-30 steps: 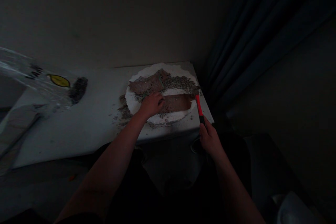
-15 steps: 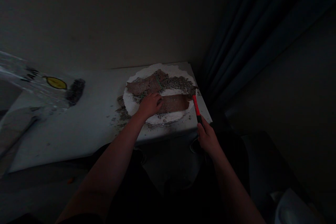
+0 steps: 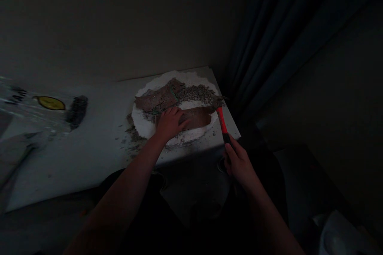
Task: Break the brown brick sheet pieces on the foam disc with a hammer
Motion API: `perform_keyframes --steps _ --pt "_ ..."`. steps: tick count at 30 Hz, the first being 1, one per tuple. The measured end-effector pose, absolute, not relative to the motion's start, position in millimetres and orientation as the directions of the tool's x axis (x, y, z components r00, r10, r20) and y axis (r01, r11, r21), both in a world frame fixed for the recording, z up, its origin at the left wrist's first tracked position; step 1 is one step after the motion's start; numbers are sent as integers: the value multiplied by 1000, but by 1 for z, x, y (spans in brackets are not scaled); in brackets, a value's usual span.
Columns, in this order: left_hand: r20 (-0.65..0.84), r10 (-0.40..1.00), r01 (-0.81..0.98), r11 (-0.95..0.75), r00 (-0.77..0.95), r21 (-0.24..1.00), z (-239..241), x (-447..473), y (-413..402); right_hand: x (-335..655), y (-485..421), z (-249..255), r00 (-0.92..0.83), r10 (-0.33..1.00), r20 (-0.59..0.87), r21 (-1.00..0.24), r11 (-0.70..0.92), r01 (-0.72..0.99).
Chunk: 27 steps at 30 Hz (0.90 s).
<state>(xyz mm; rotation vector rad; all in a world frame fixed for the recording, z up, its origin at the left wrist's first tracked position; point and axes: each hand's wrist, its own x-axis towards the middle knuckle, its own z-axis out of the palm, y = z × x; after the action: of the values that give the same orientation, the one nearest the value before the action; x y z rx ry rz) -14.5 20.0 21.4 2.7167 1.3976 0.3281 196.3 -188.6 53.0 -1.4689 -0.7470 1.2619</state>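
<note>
My right hand (image 3: 237, 159) is wrapped round the black grip of a claw hammer (image 3: 220, 115) with red on its handle. The hammer's metal head is at the right end of a flat brown piece (image 3: 199, 117), possibly a tile; contact is unclear. My left hand (image 3: 170, 124) lies over that piece's left part, fingers flat and thumb spread, hiding some of it. Under them is a white, ragged-edged round sheet (image 3: 142, 121). Behind my left hand rests another brown, rough-textured piece (image 3: 157, 99) with a green edge. Grey rubble (image 3: 197, 94) is heaped beside it.
A white table (image 3: 98, 151) stands against the wall, with crumbs scattered left of the round sheet. Clear plastic wrapping (image 3: 32, 107) with a yellow oval label lies at the left. A dark curtain (image 3: 269, 40) hangs at the right. The room is dim.
The hammer head has shifted slightly left and sits over the brown piece's right end. My left hand has flattened out, its thumb reaching further right. The view has shifted slightly.
</note>
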Motion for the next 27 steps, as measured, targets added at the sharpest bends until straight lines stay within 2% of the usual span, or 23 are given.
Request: perform_keyframes --steps 3,9,15,27 --pt "144 784 766 -621 604 166 21 -3 17 198 -193 60 228 872 -433 -885 -364 -289" --pt "96 766 744 -641 635 188 23 19 20 203 -189 69 220 810 -544 -813 -443 -378" --pt "5 764 754 -638 645 158 24 37 24 209 -185 70 198 815 -545 -802 -437 -408" --pt "75 741 726 -669 667 160 22 34 25 215 -189 71 209 790 -576 -784 -462 -415"
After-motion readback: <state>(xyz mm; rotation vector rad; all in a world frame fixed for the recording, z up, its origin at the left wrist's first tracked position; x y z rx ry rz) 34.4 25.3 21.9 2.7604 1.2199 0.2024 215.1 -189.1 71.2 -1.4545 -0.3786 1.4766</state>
